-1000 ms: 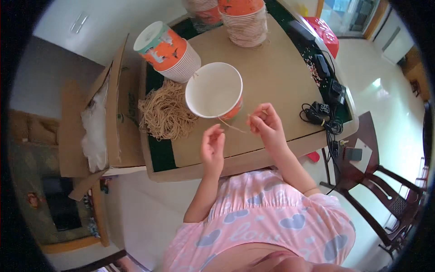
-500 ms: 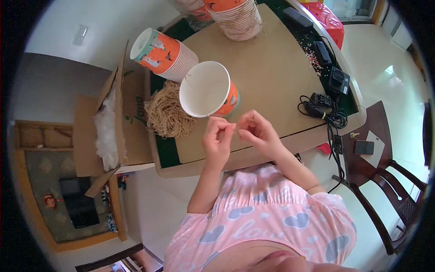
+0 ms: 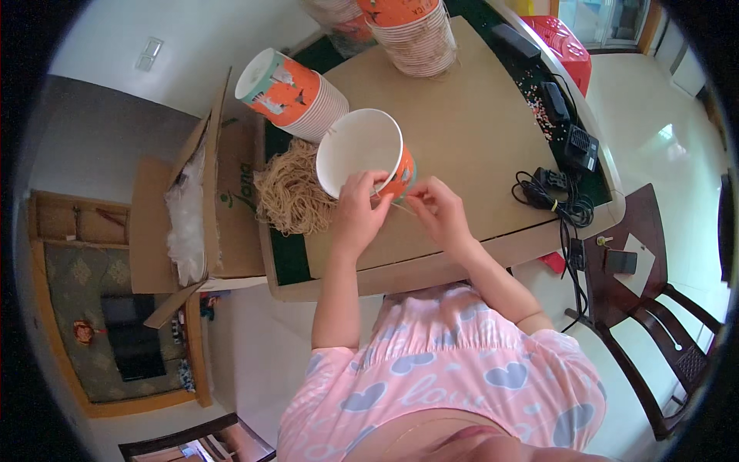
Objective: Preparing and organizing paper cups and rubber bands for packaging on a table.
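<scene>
The cup (image 3: 358,146) is on the tan board (image 3: 477,138) near the table's close edge, its round mouth open to the camera. The inside is plain white and the rim a smooth white ring, with a short tan strand at its upper left. On the right the outer wall shows bright orange with small pale and dark figures, then a blue-green band toward the base; the near side is partly hidden by the left hand (image 3: 356,208). That hand is curled narrow, its fingertips over the near rim and its thumb outside; I cannot tell how firmly it grips. The right hand (image 3: 440,212), just beside the cup, is nearly closed, thumb and forefinger pinching a thin tan string (image 3: 399,206) that spans the gap between the hands. Left of the cup lies a loose tan heap of strings (image 3: 289,196); behind that, a stack (image 3: 296,100) of matching cups leans over, its blue-green end outward.
</scene>
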A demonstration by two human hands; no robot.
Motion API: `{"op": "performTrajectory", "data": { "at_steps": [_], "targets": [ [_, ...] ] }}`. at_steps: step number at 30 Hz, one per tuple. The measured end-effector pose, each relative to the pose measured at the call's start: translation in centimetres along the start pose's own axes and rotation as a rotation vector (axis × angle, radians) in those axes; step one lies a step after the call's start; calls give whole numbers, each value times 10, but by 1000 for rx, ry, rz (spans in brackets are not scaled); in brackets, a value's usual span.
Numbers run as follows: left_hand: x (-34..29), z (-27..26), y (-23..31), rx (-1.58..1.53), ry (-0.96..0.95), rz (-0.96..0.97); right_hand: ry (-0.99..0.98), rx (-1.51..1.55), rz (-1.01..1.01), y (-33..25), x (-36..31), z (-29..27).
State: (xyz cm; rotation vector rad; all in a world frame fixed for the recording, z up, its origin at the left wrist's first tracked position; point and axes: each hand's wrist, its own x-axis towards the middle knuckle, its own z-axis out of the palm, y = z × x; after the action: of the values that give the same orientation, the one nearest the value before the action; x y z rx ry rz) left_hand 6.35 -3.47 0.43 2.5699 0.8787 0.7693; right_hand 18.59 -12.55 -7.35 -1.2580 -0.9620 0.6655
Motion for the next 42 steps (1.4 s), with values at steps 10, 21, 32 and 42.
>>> {"op": "performTrajectory", "data": {
  "at_steps": [10,21,32,42],
  "targets": [
    [20,13,-14,-162,-86,-321,82,-153,-335,6,13,19],
    [23,10,-11,-170,-85,-261,103,-231,-446,4,16,21],
    [22,11,-14,-200,-99,-260,158,-85,-149,10,29,26],
    [20,19,-19,-82,-41,-192,157,-50,-100,17,31,28]
  ]
}}
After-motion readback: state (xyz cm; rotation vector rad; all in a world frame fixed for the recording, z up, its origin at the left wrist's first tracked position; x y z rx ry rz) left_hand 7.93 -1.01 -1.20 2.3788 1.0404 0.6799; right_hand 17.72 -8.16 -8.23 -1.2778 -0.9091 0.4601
